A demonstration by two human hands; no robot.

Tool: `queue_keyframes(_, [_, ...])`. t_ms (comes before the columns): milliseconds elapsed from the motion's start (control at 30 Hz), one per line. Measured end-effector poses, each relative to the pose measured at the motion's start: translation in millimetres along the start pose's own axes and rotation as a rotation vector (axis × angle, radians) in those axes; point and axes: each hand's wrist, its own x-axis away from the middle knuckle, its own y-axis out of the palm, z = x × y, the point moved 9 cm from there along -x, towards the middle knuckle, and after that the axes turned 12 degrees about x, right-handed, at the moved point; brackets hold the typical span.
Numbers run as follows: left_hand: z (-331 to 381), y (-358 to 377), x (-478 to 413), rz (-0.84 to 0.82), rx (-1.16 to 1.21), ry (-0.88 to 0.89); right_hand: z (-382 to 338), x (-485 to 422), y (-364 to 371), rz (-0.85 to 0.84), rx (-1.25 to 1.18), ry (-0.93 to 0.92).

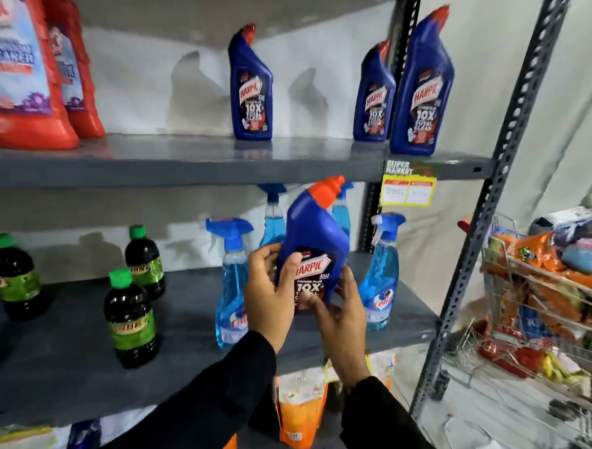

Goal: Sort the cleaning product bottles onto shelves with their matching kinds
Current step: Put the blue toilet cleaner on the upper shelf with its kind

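Because its matching kind stands on the grey upper shelf (181, 161), both hands, left hand (269, 294) and right hand (341, 321), close their grip round the blue plastic red-capped toilet-cleaner bottle (314, 237); it sits misplaced among pale-blue spray bottles (379, 275).

Held blue bottle (314, 237): "HARPIC 10X". Shelf tag (407, 184): "SUPER MARKET".

Upper shelf (181, 161): wide open gap between red bottles (30, 83) and lone blue Harpic (250, 86); right corner crowded.
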Motion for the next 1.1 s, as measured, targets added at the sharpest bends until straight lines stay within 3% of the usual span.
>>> queue_keyframes(100, [67.7,15.6,-26.9,0.008,0.141,0.108,-63.5,-23.9,-20.2,0.146,0.049,-0.139])
queue_keyframes(233, [142.2,47.2,-68.9,-0.178,0.092,0.210,-141.3,-65.5,-41.0,0.246,0.100,-0.323])
queue_keyframes(333, [171.6,67.0,-109.1,-0.284,0.033,0.213,-177.9,-105.8,-46.3,0.260,0.162,-0.354])
queue_keyframes(667, [127.7,63.0,-207.7,-0.215,-0.149,0.065,-176.2,-190.9,13.3,-0.042,0.211,-0.224])
queue_keyframes(933, [101.5,60.3,-226.5,-0.194,-0.242,0.020,-159.3,-201.3,21.5,-0.093,0.326,-0.170])
queue_keyframes(1033, [109.5,62.3,-214.8,-0.190,-0.352,0.090,-156.5,-188.2,12.1,0.038,0.276,-0.175])
queue_keyframes(1100, [130.6,52.0,-188.5,-0.106,-0.437,0.327,-156.8,-155.0,-1.6,0.284,0.185,-0.327])
